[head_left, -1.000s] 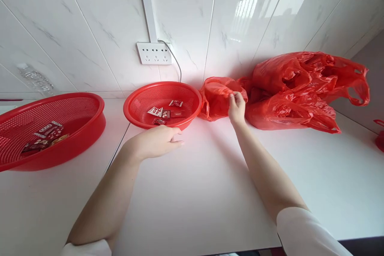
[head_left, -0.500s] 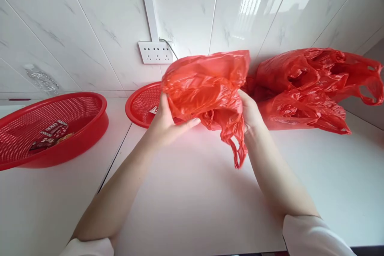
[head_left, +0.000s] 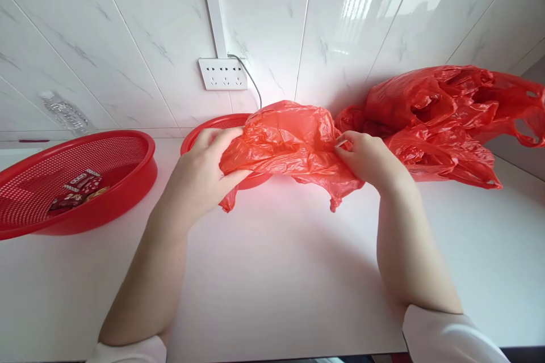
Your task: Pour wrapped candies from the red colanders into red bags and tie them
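Observation:
A thin red plastic bag (head_left: 289,142) is held up between my two hands, above the white counter and in front of a red basket. My left hand (head_left: 204,170) grips its left side, thumb below and fingers above. At the bag's right side my right hand (head_left: 366,159) pinches the film between thumb and fingers. Two crumpled ends of the bag hang down. What the bag contains, if anything, cannot be made out.
A large red perforated basket (head_left: 140,150) with small printed packets (head_left: 79,187) stands at left. Behind my bag is a smaller red basket (head_left: 200,130). More red plastic bags (head_left: 443,119) lie heaped at right. A clear bottle (head_left: 63,113) and a wall socket (head_left: 222,75) are behind.
The bag has been lowered and spread wider sideways. My left hand has moved left and turned over its edge; my right hand has changed to a pinch on the right side.

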Available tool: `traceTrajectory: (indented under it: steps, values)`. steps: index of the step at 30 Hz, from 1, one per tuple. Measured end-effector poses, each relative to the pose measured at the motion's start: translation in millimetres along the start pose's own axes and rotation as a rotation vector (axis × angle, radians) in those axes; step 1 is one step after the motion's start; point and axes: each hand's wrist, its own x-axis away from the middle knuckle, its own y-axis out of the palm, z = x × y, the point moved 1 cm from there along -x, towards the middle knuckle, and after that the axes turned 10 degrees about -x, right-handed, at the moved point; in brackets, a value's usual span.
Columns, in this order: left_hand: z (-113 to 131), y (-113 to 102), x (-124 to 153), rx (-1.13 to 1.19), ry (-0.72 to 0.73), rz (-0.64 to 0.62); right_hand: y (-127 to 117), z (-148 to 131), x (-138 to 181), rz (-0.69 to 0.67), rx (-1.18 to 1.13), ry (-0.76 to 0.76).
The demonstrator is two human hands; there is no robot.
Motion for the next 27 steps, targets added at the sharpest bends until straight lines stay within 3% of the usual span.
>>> traceTrajectory:
  steps: [3,6,9,12,14,19,22,27]
  values:
    - [7,-7,7,-0.023,0.071,0.023,-8,0,3,-0.087,0.027,0.006]
    - [9,-11,14,0.016,0.191,-0.104,-16,-4,6,-0.135,0.029,0.109]
    - [9,-10,17,-0.001,0.198,-0.205,-24,-11,12,-0.062,-0.003,0.138]
    - [9,-4,15,-0.068,0.133,-0.204,-28,-26,24,0.099,-0.108,-0.139]
    - [10,1,13,-0.062,0.136,-0.209,-28,-40,36,0.094,-0.189,-0.381]
    - [13,9,6,0.047,0.177,-0.277,-7,-64,56,-0.288,-0.16,-0.846]
    - [10,9,3,0.156,0.215,-0.305,14,-64,51,-0.334,0.009,-0.882]
    - [0,9,0,0.138,0.213,-0.343,27,-53,41,-0.386,-0.031,-0.696]
